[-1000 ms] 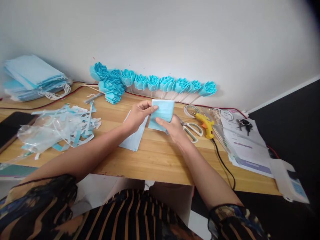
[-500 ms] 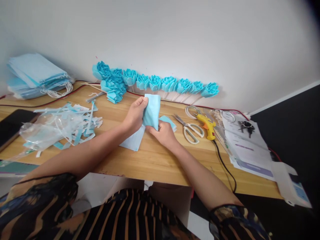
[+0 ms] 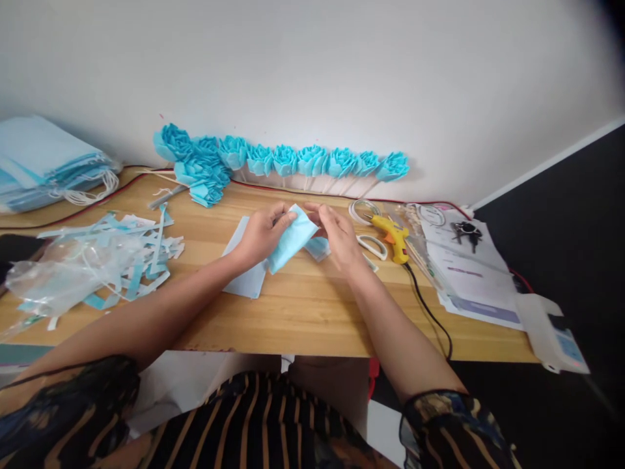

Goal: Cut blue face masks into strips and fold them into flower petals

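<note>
A folded light-blue piece of mask fabric [image 3: 293, 242] is tilted between the thumb and fingers of my left hand [image 3: 263, 236]. My right hand [image 3: 339, 240] is beside its right edge, fingers stretched out and slightly curved; whether they touch the fabric is hard to see. On the table below lie a pale fabric sheet [image 3: 244, 284], partly under my left hand, and a smaller blue piece [image 3: 318, 248], partly covered by my right hand. The scissors [image 3: 374, 245] show little more than a white handle past my right hand.
Blue fabric flowers [image 3: 284, 160] on sticks line the wall. To the left are stacked masks [image 3: 49, 153], cut strips [image 3: 139, 273], a plastic bag [image 3: 63, 267] and a dark phone [image 3: 19, 251]. A yellow glue gun [image 3: 396, 240], papers [image 3: 469, 280] and keys [image 3: 467, 234] lie right.
The fabric piece has turned from upright to slanted and come lower. My right hand has let go of its lower corner and moved up and right, covering most of the scissors. The view has shifted slightly.
</note>
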### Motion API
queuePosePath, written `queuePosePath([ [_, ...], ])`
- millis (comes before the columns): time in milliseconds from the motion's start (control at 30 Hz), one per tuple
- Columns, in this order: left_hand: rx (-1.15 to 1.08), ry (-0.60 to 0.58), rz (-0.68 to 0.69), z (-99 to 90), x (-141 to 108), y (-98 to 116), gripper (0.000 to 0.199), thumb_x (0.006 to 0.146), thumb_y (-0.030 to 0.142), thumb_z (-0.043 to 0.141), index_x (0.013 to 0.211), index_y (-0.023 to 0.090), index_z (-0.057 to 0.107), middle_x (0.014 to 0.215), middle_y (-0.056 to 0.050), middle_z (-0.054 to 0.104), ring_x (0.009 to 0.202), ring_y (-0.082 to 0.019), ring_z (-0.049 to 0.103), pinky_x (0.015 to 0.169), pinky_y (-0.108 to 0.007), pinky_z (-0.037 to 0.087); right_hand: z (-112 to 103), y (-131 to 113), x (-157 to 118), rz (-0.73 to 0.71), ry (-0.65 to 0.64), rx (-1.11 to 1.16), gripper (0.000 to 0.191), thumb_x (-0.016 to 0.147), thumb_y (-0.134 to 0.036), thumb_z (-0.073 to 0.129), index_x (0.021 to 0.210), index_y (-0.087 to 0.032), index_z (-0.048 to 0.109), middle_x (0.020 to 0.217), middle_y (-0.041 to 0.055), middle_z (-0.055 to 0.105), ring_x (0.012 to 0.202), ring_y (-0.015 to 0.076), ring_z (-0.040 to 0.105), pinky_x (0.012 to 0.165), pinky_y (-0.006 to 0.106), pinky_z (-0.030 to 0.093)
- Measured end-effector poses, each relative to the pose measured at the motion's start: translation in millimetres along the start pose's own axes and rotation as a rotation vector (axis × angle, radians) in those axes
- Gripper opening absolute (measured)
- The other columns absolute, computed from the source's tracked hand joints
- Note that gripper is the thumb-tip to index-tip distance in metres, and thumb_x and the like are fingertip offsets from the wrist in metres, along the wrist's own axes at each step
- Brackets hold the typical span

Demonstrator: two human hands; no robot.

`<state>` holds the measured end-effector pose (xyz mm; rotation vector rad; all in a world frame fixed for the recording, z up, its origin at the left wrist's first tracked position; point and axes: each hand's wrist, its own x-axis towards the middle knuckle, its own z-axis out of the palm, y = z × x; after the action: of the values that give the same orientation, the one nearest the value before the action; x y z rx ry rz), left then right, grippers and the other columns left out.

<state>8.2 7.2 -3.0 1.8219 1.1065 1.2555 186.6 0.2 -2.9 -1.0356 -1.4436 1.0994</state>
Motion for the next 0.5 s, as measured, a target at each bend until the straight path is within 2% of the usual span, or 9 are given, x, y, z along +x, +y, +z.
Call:
queuePosePath([
  [100,0.106,-0.057,0.064,0.8,-4,0,0.025,0.093,0.034,0.054,0.076,0.017,0.060,0.068,0.001,0.060,0.063,-0.013,0.052,0.061,-0.026,0.037,4,-6,-5,-0.082,-0.028,-0.101,0.044,0.088,-0.060,0.060,0.092,-0.019,0.073,0.078,0.0012,0.065,0.072,0.0140,0.058,0.064,0.026,0.045],
  [167,0.166,-0.075,0.092,0.7,-6,0,0.025,0.093,0.034,0.054,0.077,0.017,0.062,0.069,0.000,0.063,0.064,-0.014,0.056,0.062,-0.026,0.039,6,-11,-8,-0.087,-0.026,-0.179,0.043,0.084,-0.059,0.066,0.086,-0.017,0.072,0.069,-0.0011,0.060,0.065,0.0119,0.052,0.059,0.025,0.039],
  [233,0.209,-0.081,0.111,0.2,-7,1,0.024,0.094,0.033,0.053,0.080,0.017,0.064,0.071,-0.002,0.066,0.065,-0.015,0.058,0.063,-0.027,0.040,5,-16,-9,-0.067,-0.047,-0.212,0.044,0.083,-0.060,0.067,0.088,-0.017,0.072,0.067,-0.0019,0.060,0.063,0.0114,0.051,0.058,0.025,0.037],
  [333,0.243,-0.100,0.117,-1.0,-7,4,0.024,0.093,0.035,0.053,0.082,0.018,0.065,0.076,-0.003,0.070,0.069,-0.017,0.061,0.065,-0.028,0.042,2,-22,-10,-0.071,-0.104,-0.235,0.044,0.088,-0.058,0.060,0.094,-0.017,0.074,0.075,0.0000,0.067,0.069,0.0124,0.056,0.063,0.024,0.041],
  [400,0.252,-0.100,0.088,-1.8,-7,5,0.023,0.093,0.035,0.052,0.085,0.019,0.067,0.080,-0.005,0.073,0.071,-0.018,0.063,0.067,-0.028,0.042,1,-24,-9,-0.073,-0.092,-0.268,0.042,0.089,-0.054,0.061,0.099,-0.017,0.075,0.081,0.0014,0.070,0.075,0.0134,0.060,0.068,0.025,0.043],
  [500,0.288,-0.123,0.069,-2.7,-7,5,0.023,0.091,0.033,0.051,0.088,0.020,0.069,0.085,-0.006,0.075,0.076,-0.021,0.066,0.069,-0.028,0.043,0,-20,-6,-0.072,-0.030,-0.361,0.039,0.082,-0.046,0.073,0.106,-0.017,0.077,0.079,0.0005,0.070,0.073,0.0131,0.061,0.068,0.024,0.044],
])
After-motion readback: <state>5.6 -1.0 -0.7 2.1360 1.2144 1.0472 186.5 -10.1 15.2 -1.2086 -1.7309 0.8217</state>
